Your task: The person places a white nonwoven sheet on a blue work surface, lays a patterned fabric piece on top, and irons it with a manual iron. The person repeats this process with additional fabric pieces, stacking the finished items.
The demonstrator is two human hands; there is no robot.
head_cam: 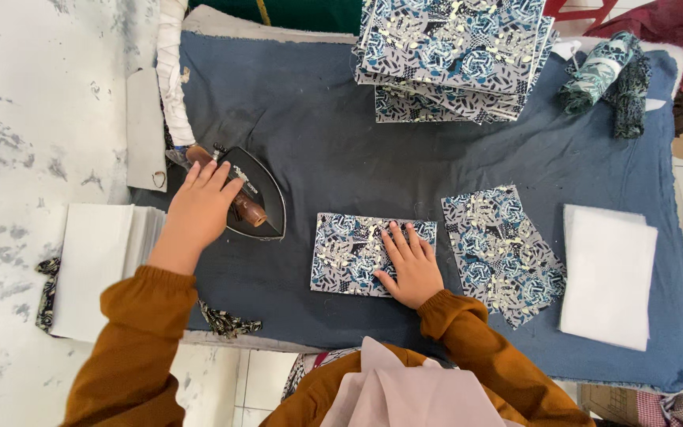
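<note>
From the head view, bare blue ironing cloth [333,134] lies open between the iron [256,194] and the far stack of patterned pieces [452,59]. Left hand [199,207] curls loosely over the iron's wooden handle (grip unclear), arm stretched. Right hand [411,265], fingers spread flat, presses the patterned fabric rectangle [349,253] at the near middle

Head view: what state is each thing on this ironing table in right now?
Iron: flat on the blue cloth, left hand on its handle.
Patterned piece: lying flat, right hand pressing it.
Patterned stack: piled at the far edge.
Loose patterned pieces: overlapping, untouched.
White sheets: stacked, untouched.
Fabric roll: rolled up.
</note>
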